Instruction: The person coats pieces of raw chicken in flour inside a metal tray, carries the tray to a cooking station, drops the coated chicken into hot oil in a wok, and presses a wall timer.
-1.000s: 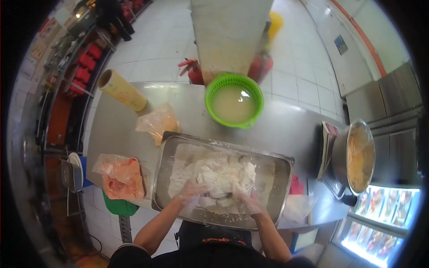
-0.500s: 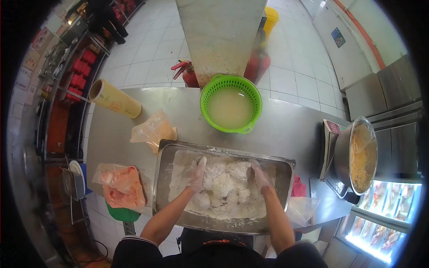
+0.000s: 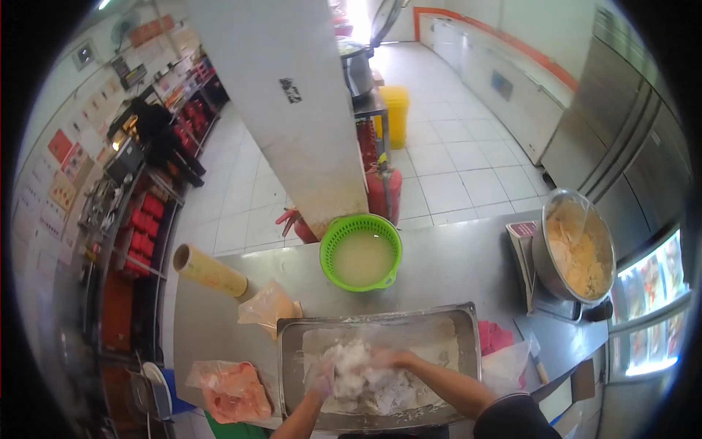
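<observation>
A metal tray [image 3: 472,344] holds white flour and a floury mass [image 3: 384,391] whose pieces I cannot tell apart. My left hand [image 3: 324,379], in a thin clear glove, is at the left side of a raised white clump. My right hand [image 3: 376,358] is at the right of that clump, blurred by motion and dusted white. The fingers of both hands are smeared or hidden by flour, so their grip is unclear. A green basket [image 3: 395,274] with cloudy liquid stands behind the tray. Left of the tray lies pink raw meat [image 3: 238,399] in a clear bag.
On the table [image 3: 439,256] are a yellow film roll [image 3: 212,271], a plastic bag [image 3: 267,307] and, at right, a steel bowl [image 3: 578,249] on a scale [image 3: 523,252]. A pillar [image 3: 292,132] rises behind. A person [image 3: 161,139] stands far left.
The view has tilted up, so the table sits lower. My hands have moved from opposite sides of the floury mass to close together at its left, with my right arm now reaching leftward.
</observation>
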### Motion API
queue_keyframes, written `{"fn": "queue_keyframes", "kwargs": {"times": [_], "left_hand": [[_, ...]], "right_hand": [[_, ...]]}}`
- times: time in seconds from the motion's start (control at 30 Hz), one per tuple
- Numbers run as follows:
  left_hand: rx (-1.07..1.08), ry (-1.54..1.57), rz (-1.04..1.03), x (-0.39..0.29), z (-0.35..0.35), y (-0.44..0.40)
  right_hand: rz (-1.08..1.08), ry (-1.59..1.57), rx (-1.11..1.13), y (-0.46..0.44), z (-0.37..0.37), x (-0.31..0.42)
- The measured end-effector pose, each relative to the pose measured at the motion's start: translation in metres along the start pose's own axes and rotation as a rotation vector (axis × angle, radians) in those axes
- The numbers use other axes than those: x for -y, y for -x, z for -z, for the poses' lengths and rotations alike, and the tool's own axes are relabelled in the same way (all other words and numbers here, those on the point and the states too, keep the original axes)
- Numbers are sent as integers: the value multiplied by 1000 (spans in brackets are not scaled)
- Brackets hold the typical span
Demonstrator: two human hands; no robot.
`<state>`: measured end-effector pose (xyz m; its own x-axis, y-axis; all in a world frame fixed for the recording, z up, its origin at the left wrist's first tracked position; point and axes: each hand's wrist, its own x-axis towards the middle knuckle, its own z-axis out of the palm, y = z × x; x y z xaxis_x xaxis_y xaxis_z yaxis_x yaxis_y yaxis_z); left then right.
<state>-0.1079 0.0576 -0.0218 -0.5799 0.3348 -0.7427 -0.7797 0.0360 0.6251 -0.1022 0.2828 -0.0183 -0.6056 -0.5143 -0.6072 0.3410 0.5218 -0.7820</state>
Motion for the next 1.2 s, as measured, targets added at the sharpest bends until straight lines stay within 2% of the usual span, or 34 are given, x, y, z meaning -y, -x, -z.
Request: {"fn": "queue_keyframes", "kwargs": {"times": [0.07, 0.1, 0.17, 0.23, 0.3, 0.33, 0.37, 0.4, 0.47, 0.5, 0.53, 0.57, 0.6, 0.63, 0.7, 0.73, 0.77, 0.8, 0.87, 0.93, 1.0, 1.07, 1.1, 1.17, 1.2], "left_hand": [[-110, -287, -66, 0, -9, 40], [-173, -444, -102, 1, -13, 55], [-303, -714, -147, 13, -14, 77], [-439, -862, -197, 40, 0, 80], [-697, -926, -287, 119, 55, 35], [-466, -706, -151, 95, 42, 59], [-346, -621, -53, 77, 39, 60], [-235, -543, 54, 58, 36, 61], [-205, -605, 128, 51, 27, 51], [-185, -427, 178, 29, 5, 60], [-169, -251, 220, 19, -9, 66], [-173, -243, 223, 23, -13, 62], [-147, -76, 202, 27, -13, 60], [-125, 94, 176, 31, -14, 56], [-122, 117, 218, 38, -15, 50], [-100, 132, 263, 40, -16, 47], [-106, 149, 269, 32, -22, 48], [-56, 235, 359, 16, -31, 53], [-12, 336, 466, 13, -33, 55], [126, 532, 539, 22, -33, 42], [152, 445, 473, 25, -33, 25], [152, 358, 406, 27, -25, 21], [125, 358, 433, 25, -17, 22], [89, 351, 444, 19, -8, 28], [128, -85, 172, 17, -8, 35]], "right_hand": [[427, 206, -210, 55, -21, 27], [434, 205, -224, 64, -30, 17], [309, 576, -396, 88, -63, -18], [190, 627, -354, 107, -80, -63], [599, 371, -587, 155, -64, -68], [319, 73, -622, 166, -63, -69], [21, -214, -639, 170, -63, -76], [-63, -232, -723, 166, -55, -88], [-618, -17, -775, 126, -57, -139], [-631, -12, -763, 125, -58, -130], [-630, -142, -888, 123, -59, -111], [-621, -273, -1015, 119, -57, -101], [-620, -269, -1005, 112, -60, -106], [-694, -383, -932, 100, -65, -119], [-765, -487, -835, 91, -66, -101], [-629, -627, -796, 103, -65, -60], [-568, -685, -769, 100, -64, -58], [-509, -745, -740, 97, -63, -56], [-358, -1248, -272, 69, -76, -103], [-387, -1224, -334, 75, -61, -47], [-403, -1192, -404, 77, -50, -33], [-238, -1445, -254, 72, -59, -55], [-235, -1442, -239, 66, -72, -75], [-120, -1312, -457, 56, -97, -118], [-307, -1216, -551, 64, -92, -100]]}}
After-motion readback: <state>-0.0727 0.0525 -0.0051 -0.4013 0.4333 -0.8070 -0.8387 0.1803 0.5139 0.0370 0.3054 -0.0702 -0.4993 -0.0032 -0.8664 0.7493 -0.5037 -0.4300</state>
